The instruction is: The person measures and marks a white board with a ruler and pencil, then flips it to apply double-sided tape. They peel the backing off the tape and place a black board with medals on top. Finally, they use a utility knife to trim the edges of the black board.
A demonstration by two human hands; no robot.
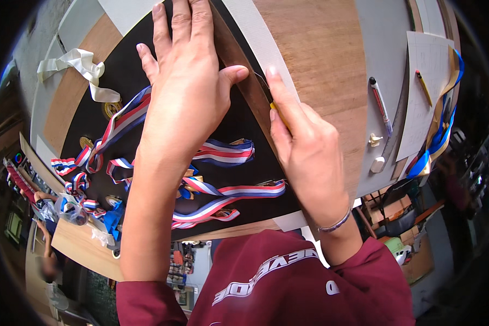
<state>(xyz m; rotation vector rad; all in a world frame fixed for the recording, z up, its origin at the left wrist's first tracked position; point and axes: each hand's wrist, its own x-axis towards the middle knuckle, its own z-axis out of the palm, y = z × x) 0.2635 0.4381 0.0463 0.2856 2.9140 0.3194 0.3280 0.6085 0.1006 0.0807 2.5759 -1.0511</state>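
Observation:
My left hand lies flat, fingers spread, on a black board and along a thin brown strip at the board's right edge. My right hand grips a small yellow-handled cutter with its blade at that strip, close to my left thumb. Several medals on red, white and blue ribbons lie on the black board under and beside my left forearm.
A wooden panel lies right of the strip. Further right are a marker pen, a pencil on a paper sheet, two small white pieces and blue-and-gold ribbons. A cream ribbon lies at upper left.

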